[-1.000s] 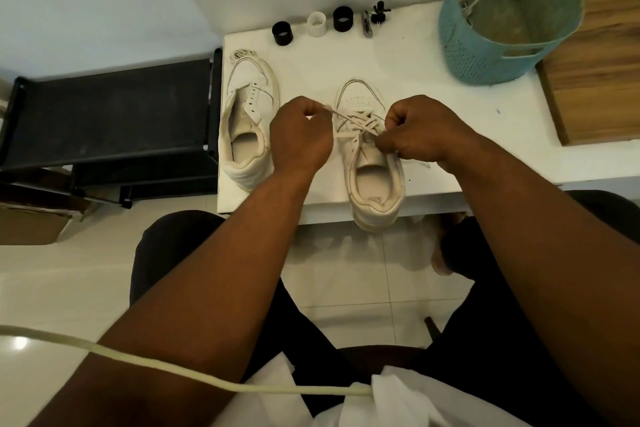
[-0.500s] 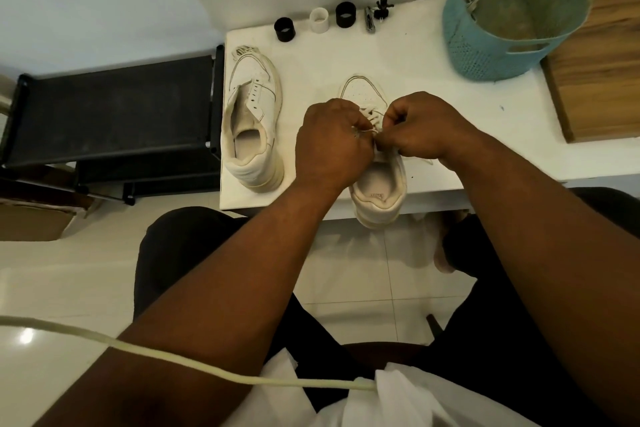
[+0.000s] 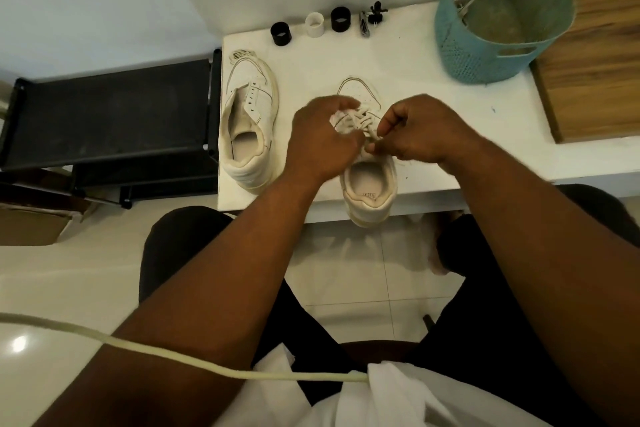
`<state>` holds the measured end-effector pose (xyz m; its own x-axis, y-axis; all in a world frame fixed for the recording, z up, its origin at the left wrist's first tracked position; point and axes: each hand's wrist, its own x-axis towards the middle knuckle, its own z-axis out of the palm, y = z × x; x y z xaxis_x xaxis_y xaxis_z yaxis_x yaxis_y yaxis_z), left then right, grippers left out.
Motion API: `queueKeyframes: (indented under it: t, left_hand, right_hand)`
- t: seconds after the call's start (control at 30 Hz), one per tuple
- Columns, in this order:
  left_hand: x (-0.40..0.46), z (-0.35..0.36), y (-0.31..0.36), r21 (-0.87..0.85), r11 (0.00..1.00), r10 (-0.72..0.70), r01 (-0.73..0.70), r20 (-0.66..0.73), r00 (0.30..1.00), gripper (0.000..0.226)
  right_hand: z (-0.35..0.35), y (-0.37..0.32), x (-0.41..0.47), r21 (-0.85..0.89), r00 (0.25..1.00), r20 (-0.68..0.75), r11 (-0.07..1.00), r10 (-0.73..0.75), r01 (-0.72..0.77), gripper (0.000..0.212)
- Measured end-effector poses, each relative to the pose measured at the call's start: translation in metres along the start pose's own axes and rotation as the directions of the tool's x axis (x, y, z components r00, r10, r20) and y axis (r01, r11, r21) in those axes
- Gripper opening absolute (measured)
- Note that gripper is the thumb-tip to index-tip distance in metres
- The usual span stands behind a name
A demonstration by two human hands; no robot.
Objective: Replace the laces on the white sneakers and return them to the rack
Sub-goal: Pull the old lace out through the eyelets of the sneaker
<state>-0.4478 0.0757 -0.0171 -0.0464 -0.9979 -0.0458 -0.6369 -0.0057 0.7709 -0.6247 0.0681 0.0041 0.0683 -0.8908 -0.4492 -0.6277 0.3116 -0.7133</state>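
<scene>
Two white sneakers stand on the white table [image 3: 408,55]. The right sneaker [image 3: 369,184] sits at the front edge, heel toward me, with a white lace [image 3: 360,120] threaded over its tongue. My left hand [image 3: 322,139] holds the lace over the eyelets, fingers curled. My right hand [image 3: 412,128] pinches the lace end near the top eyelets. The left sneaker [image 3: 249,121] stands near the table's left edge with no lace in its eyelets; a loose lace bundle [image 3: 242,54] lies at its toe.
A teal perforated basket [image 3: 502,21] stands at the back right. Three small rings [image 3: 313,24] and a small black clip line the back edge. A black shoe rack [image 3: 104,118] stands left of the table. A wooden board [image 3: 595,55] lies at the right.
Both hands came together from a spread, pulled-apart lace position and now work close over the right sneaker's upper eyelets. The left sneaker has not moved.
</scene>
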Motion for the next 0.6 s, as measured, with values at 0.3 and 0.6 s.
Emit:
queueKeyframes:
  t: [0.3,0.6]
  left_hand:
    - [-0.028,0.007,0.009,0.213,0.977,0.045,-0.023,-0.098,0.994,0.017]
    - [-0.047,0.004,0.01,0.215,0.976,-0.021,0.026,-0.025,0.999,0.021]
  right_hand:
    - [0.036,0.018,-0.029,0.043,0.958,-0.285,0.999,0.002,0.011,0.012]
    - [0.05,0.026,-0.051,-0.061,0.959,-0.274,0.997,-0.071,0.056,0.02]
